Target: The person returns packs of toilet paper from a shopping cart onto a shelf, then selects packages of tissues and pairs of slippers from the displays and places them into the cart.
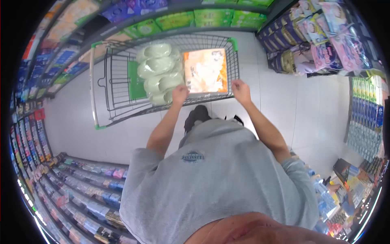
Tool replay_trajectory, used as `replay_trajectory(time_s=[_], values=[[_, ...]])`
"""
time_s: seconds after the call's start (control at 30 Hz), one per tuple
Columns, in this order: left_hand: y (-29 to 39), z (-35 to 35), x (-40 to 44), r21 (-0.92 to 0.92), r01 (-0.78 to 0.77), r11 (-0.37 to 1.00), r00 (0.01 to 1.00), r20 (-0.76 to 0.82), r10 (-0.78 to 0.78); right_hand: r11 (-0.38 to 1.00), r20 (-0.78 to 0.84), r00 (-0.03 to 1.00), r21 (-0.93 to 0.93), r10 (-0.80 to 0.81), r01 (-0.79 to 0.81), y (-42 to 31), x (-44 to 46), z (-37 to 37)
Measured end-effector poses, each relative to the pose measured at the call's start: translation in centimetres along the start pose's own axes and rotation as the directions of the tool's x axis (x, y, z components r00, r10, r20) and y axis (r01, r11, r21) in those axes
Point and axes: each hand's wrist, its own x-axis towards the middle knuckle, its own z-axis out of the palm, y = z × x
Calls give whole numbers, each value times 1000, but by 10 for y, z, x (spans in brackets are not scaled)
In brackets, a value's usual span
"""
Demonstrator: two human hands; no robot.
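A wire shopping cart [115,106] with green corner pieces stands sideways in front of me. Inside it, pale green clog-like slippers [157,66] in clear plastic lie on the left, beside a flat orange and white package [205,71]. My left hand [180,95] is closed at the cart's near rim, by the package's lower left corner; its fingertips are partly hidden. At the cart's right end, near the corner, my right hand [242,92] has its fingers curled on the frame, apart from the package.
Shelves with green packs [176,21] run behind the cart. Hanging purple and pink packages [325,55] fill a rack at the right. Stocked shelves [85,191] stand at lower left. Pale tiled floor [280,101] shows around the cart. A person's hand [346,185] may be at far lower right.
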Motion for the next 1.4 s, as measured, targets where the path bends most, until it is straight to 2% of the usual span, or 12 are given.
replay_trajectory(time_s=[0.23, 0.27, 0.3, 0.33, 0.37, 0.4, 0.47, 0.5, 0.6, 1.0, 1.23, 1.4], values=[[14, 93, -102, 332, -266, 905, 950, -68, 304, 851, 233, 968, -485, -97, 202, 281, -148, -79], [12, 101, -119, 346, -250, 904, 961, -23, 275, 892, 431, 863, -449, 265, -50, 332, -180, -97], [-9, 108, -120, 347, -224, 911, 972, 9, 236, 647, 542, 827, -686, 149, 333, 378, -217, -108], [-32, 117, -116, 346, -200, 917, 979, 42, 197, 725, 416, 642, -599, 644, -339, 387, -247, -132], [-45, 121, -121, 350, -139, 926, 990, 80, 119, 672, 340, 609, -569, 717, -473, 403, -287, -152], [-54, 124, -129, 352, -78, 933, 992, 119, 38, 582, 574, 699, -765, 426, 274, 427, -321, -170], [-66, 132, -143, 441, -55, 896, 998, 13, 56, 678, 402, 559, -280, 726, -679, 436, -386, -201], [-74, 136, -145, 497, -33, 867, 998, -33, 57, 280, 311, 337, 214, 889, -936, 413, -404, -214], [-60, 137, -150, 403, 114, 908, 993, -11, -119, 108, 302, 189, 267, 934, -958, 396, -430, -232], [-10, 196, -101, -332, 451, 829, 891, 112, -440, 533, 313, 671, 425, 673, -732, 270, -270, -188], [13, 246, -57, -620, 543, 567, 815, 228, -532, 459, 360, 486, 163, 796, -873, 309, -253, -220], [18, 253, -44, -816, 432, 384, 800, 149, -582, 818, 572, 706, -576, 418, -17, 367, -223, -268]])
